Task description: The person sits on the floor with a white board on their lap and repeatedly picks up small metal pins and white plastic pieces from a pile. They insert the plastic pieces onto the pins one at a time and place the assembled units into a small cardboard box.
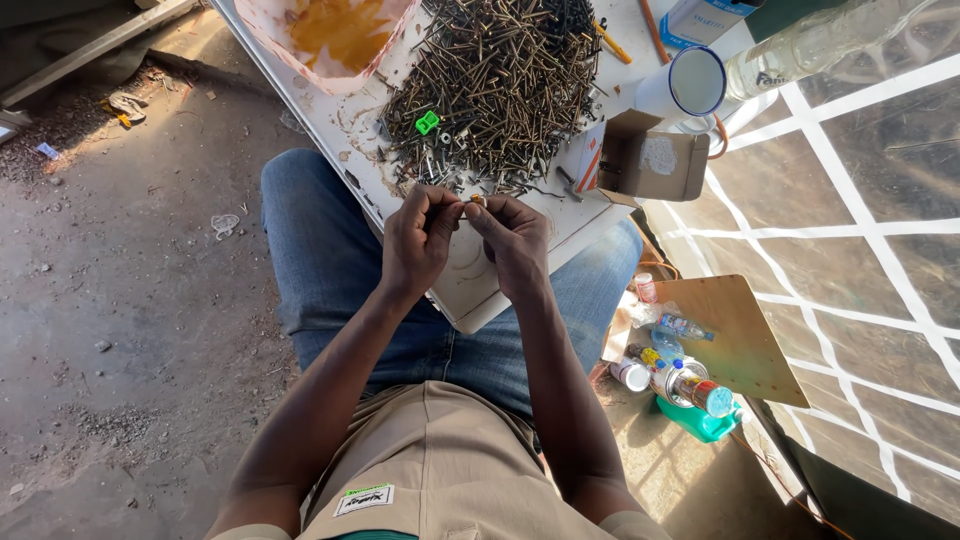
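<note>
A small brass-coloured screw (477, 200) sits pinched between both hands, just above the near edge of the white board (470, 285) on the person's lap. The left hand (420, 240) has its fingertips drawn tight together on one end; the right hand (515, 240) closes its fingers narrowly on the other. Just beyond lies a big heap of screws (500, 85), with a green plastic bit (427, 122), an open cardboard box (650, 160) and a white cup (685, 88) alongside.
</note>
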